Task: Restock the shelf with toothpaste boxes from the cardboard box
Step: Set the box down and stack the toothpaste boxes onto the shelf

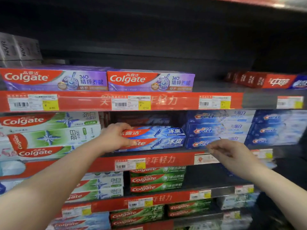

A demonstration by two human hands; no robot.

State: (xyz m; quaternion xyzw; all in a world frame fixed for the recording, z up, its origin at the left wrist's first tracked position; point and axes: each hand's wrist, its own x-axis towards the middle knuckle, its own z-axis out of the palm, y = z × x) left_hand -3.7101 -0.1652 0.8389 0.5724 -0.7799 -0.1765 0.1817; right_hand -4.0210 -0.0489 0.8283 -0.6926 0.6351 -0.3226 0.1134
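Placement underway: left hand (116, 136) clamps blue boxes (156, 138) at shelf (149, 153) front; right hand (232, 151) loose, empty. Next, square them.

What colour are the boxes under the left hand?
Blue with a red band; head view.

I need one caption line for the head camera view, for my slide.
Left hand grips blue Colgate boxes on the middle shelf beside stacked Crest boxes; right hand hovers open.
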